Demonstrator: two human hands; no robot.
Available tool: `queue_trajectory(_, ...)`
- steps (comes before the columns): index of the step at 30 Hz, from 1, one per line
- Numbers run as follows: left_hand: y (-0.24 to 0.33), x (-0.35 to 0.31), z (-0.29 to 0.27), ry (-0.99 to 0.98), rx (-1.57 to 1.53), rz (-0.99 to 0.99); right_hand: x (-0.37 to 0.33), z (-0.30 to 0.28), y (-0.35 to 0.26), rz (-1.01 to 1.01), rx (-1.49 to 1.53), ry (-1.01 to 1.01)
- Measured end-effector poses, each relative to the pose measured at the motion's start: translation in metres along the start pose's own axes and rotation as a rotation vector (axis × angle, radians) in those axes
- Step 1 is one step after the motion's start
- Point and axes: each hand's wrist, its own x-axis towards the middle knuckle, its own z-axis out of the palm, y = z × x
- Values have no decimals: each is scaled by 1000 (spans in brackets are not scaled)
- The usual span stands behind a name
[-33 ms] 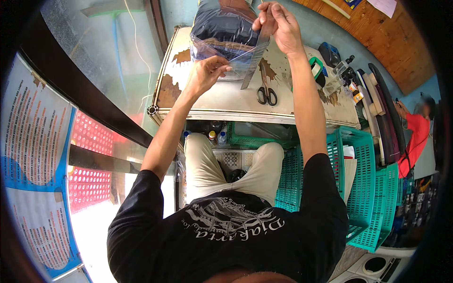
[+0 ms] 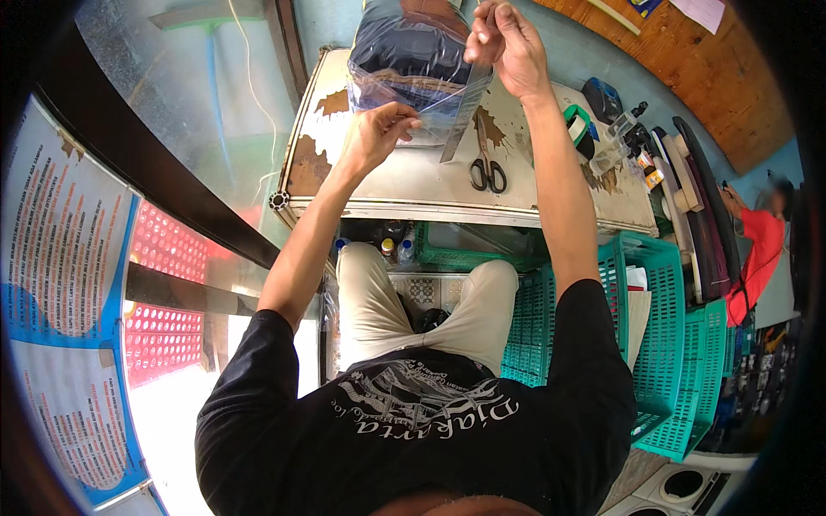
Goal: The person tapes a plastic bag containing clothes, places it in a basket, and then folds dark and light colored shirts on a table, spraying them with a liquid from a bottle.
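Observation:
A pack of folded dark cloth in a clear plastic bag stands on the worn, cream-coloured table in front of me. With thumb and fingers pinched, my left hand grips the near edge of the bag's plastic. Higher up on the right, my right hand has its fingers curled around the upper end of a long, straight, see-through greyish strip. It slants down along the bag's right side and looks like clear tape. Black-handled scissors lie on the table, just right of the strip's lower end.
Further right on the table sit a green tape dispenser and several small items. Green plastic baskets stand by my right side. Below the tabletop are bottles and a green crate. A person in red is at the far right.

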Motion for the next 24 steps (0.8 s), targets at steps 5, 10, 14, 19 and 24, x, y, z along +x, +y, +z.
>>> queue_trajectory(5,17,-10,8,61,116,13,5,-1,2,-11,181,47)
queue_trajectory(10,17,-18,19,234,106,54,8,-4,0,-33,84,84)
queue_trajectory(14,23,-27,30,357,291,173,9,-6,1,-50,99,53)
queue_trajectory(19,34,-31,40,509,367,181,8,-6,-1,-58,90,45)
queue_trajectory(24,19,-19,32,458,277,167,12,0,0,-71,38,78)
